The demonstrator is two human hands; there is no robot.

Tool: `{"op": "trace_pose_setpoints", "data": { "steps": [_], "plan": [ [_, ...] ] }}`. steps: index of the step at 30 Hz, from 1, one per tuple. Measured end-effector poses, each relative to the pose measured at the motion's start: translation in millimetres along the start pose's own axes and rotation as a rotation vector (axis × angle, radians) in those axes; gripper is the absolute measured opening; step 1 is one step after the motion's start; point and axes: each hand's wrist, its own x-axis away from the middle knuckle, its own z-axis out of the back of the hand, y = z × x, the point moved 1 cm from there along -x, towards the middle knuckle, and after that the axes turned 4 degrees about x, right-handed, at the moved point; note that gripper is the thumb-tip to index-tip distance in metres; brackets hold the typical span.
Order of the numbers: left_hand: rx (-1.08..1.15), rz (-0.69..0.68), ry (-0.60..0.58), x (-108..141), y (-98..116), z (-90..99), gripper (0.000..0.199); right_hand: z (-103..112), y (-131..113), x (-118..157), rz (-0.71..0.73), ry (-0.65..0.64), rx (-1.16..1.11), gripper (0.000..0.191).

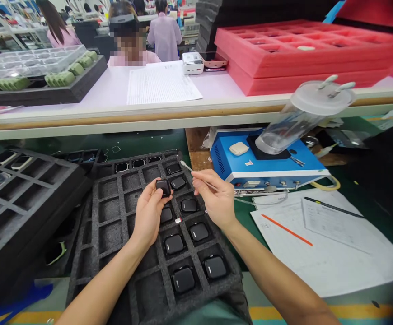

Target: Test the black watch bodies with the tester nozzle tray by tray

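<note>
Fig.: L hand point(148, 216), fingertips gripping black square case point(163, 187) by its edges; R hand point(217, 198), fingers narrowly pinching thin white-tipped stick point(199, 177) near it, both above grey foam tray point(95, 234).

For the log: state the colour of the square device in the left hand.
Black; the square device in the left hand shows best in the head view.

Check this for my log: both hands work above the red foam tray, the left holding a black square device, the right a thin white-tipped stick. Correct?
No: the head view shows them above a dark grey foam tray; the red foam tray sits on the bench. The left hand holds the black square device, the right hand the stick.
</note>
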Motion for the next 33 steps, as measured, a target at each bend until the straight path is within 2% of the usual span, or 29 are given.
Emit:
{"op": "trace_pose_setpoints", "data": {
  "steps": [3, 7, 10, 15, 33],
  "plan": [
    [-0.022, 0.026, -0.006, 0.0, -1.0, -0.1, 0.039, -1.1, 5.1, 6.5, 0.037, -0.003, 0.057, 0.017],
    [-0.076, 0.041, 0.002, 1.2, -2.6, 0.4, 0.043, -0.3, 5.6, 13.8, -0.011, -0.026, 0.050, 0.017],
    [-0.107, 0.037, 0.008, 1.9, -3.3, 0.3, 0.043, 0.6, 4.3, 16.3, 0.019, -0.038, 0.097, 0.016],
    [-0.165, 0.043, 0.014, 2.3, -6.1, 0.1, 0.043, 1.0, 6.3, 18.2, 0.031, -0.082, 0.023, 0.016],
    [-0.194, 0.014, 0.012, 3.7, -6.2, 0.2, 0.042, -0.8, 5.4, 19.2, 0.014, -0.054, -0.013, 0.014]
  ]
}}
